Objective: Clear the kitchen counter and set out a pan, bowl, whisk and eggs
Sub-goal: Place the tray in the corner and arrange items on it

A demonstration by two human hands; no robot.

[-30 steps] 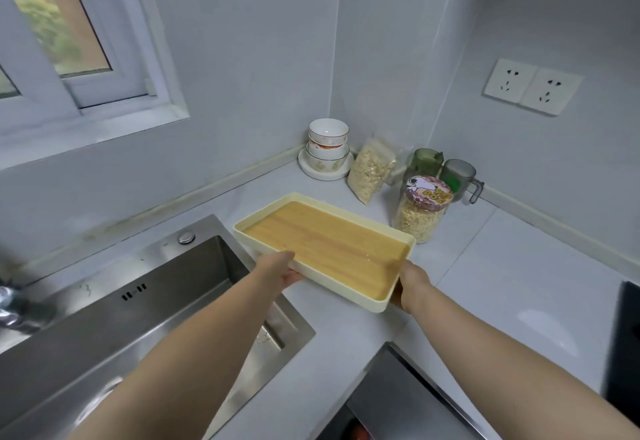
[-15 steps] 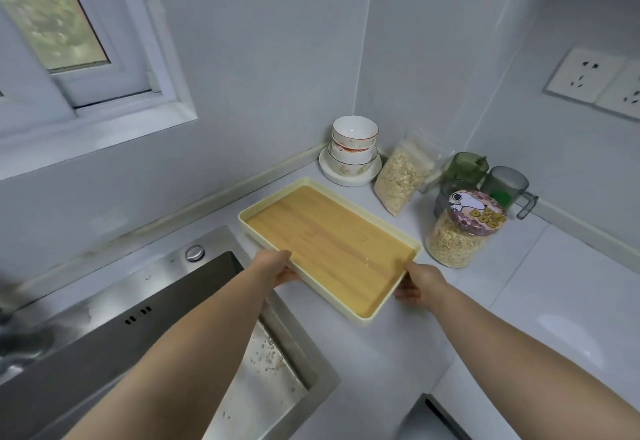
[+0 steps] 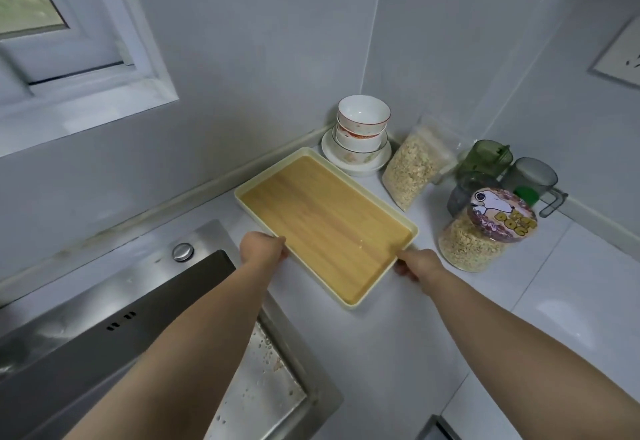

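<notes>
A cream-rimmed tray [image 3: 412,228] with a wooden floor lies on the white counter [image 3: 381,353], its far end close to the wall. My left hand [image 3: 261,249] grips the tray's near-left long edge. My right hand [image 3: 415,264] grips its near-right corner. Stacked white bowls [image 3: 363,124] on a plate stand in the corner just beyond the tray's far end. No pan, whisk or eggs are in view.
A steel sink [image 3: 104,328] is at the left. A bag of oats [image 3: 414,171], a lidded jar of oats [image 3: 485,231], a green cup [image 3: 488,159] and a grey cup [image 3: 531,178] crowd the right of the tray. A wall socket [image 3: 623,55] is at upper right.
The tray has moved away from me toward the corner wall and come down to the counter, both hands still on it. The view has tilted down and closer.
</notes>
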